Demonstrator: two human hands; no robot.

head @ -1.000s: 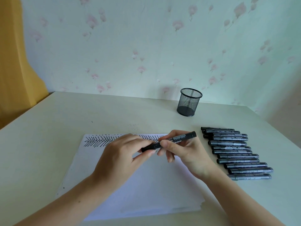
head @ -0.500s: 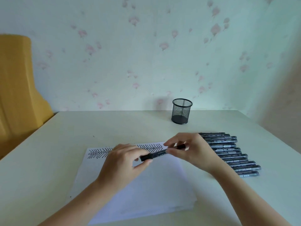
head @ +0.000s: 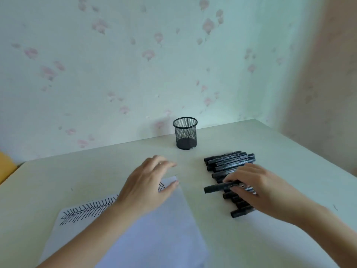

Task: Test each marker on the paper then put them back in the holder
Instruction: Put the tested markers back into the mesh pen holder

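Note:
My right hand [head: 258,186] grips one black capped marker [head: 220,187], holding it level just above a row of several black markers [head: 229,161] lying side by side on the table. My left hand [head: 146,186] hovers with fingers spread and nothing in it, over the far right corner of the white paper [head: 154,235]. A band of black zigzag strokes [head: 87,210] runs along the paper's far edge, partly hidden by my left hand. The black mesh holder [head: 185,133] stands upright near the wall, with no markers in it.
The pale table [head: 77,176] runs back to a flowered wall. Its right edge slants down at the far right. A yellow object [head: 5,167] shows at the left edge of the view.
My left hand has let go of the marker and opened. My right hand has carried the capped marker rightward over the row. The view has tilted and shifted.

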